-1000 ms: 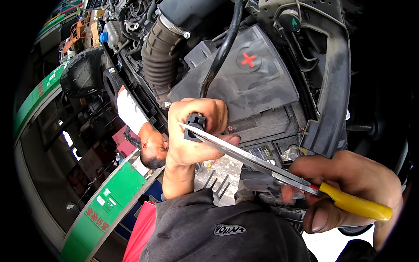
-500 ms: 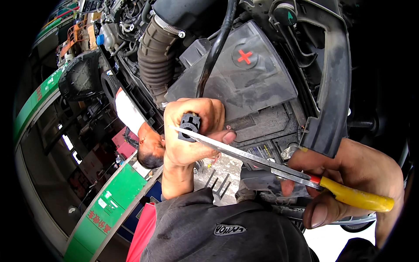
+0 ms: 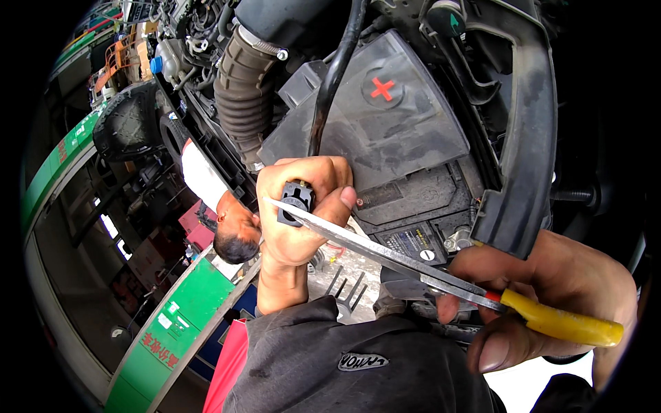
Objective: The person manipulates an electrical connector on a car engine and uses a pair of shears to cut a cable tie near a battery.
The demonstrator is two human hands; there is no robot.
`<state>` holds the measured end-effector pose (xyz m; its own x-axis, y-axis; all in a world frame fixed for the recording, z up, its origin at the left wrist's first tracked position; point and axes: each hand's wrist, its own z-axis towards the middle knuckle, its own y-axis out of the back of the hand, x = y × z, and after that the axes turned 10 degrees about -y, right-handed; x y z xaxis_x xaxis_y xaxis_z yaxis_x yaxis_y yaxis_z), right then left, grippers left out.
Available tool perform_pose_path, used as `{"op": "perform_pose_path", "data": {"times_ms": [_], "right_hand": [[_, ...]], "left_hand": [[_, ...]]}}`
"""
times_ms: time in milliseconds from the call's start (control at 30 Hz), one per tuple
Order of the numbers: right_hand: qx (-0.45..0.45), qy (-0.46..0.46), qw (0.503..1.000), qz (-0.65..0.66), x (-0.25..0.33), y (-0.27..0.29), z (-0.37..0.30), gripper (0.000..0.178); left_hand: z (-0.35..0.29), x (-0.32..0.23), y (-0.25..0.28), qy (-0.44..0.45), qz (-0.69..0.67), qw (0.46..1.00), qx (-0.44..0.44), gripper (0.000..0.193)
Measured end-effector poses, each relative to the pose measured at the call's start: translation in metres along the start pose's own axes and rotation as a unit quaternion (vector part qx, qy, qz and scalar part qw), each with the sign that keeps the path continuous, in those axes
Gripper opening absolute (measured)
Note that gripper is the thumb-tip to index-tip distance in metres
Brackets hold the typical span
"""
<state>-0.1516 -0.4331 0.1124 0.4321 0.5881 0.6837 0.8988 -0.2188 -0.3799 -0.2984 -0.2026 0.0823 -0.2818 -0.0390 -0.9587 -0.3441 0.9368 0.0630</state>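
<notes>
My left hand point(image 3: 299, 206) is closed round a black plastic connector point(image 3: 296, 202), whose end face shows inside the curled fingers. A black cable point(image 3: 334, 82) runs down from the top into that fist. From the right, my right hand point(image 3: 551, 296) grips long-nose pliers point(image 3: 385, 251) by their yellow and red handle. Their slim metal jaws slant up to the left, and the pointed tip lies across the connector's face. Whether the tip touches it, I cannot tell.
Beyond my hands are a black battery cover point(image 3: 413, 117) with a red cross, a ribbed air hose point(image 3: 244, 89) and a black plastic trim piece point(image 3: 527, 151). The battery point(image 3: 413, 241) is partly exposed. Another person point(image 3: 227, 220) is at the left, near a green-sided frame point(image 3: 172, 310).
My left thumb has lifted and bent in closer to the fist. The handle end of the pliers has dropped slightly with my right hand, while the tip stays at the connector.
</notes>
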Motion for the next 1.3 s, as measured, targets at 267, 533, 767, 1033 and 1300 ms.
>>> {"op": "perform_pose_path", "data": {"times_ms": [267, 533, 767, 1033, 1300], "right_hand": [[0.05, -0.128, 0.984, -0.112, 0.026, 0.011, -0.003, 0.062], [0.181, -0.162, 0.97, 0.002, 0.016, 0.029, 0.005, 0.055], [0.204, -0.21, 0.956, -0.032, 0.029, 0.032, 0.009, 0.055], [0.142, -0.042, 0.988, -0.032, -0.001, 0.02, 0.01, 0.052], [0.017, -0.122, 0.979, -0.165, 0.025, 0.015, -0.015, 0.057]], "left_hand": [[0.001, 0.004, 0.009, -0.025, -0.037, 0.999, 0.029, 0.035], [0.002, 0.003, 0.008, -0.024, -0.031, 0.999, 0.022, 0.034], [-0.002, 0.003, -0.001, -0.016, -0.038, 0.999, -0.029, 0.032], [-0.001, 0.004, 0.0, -0.016, -0.032, 0.999, -0.015, 0.032], [-0.001, 0.002, 0.002, -0.008, -0.052, 0.998, -0.022, 0.032]]}}
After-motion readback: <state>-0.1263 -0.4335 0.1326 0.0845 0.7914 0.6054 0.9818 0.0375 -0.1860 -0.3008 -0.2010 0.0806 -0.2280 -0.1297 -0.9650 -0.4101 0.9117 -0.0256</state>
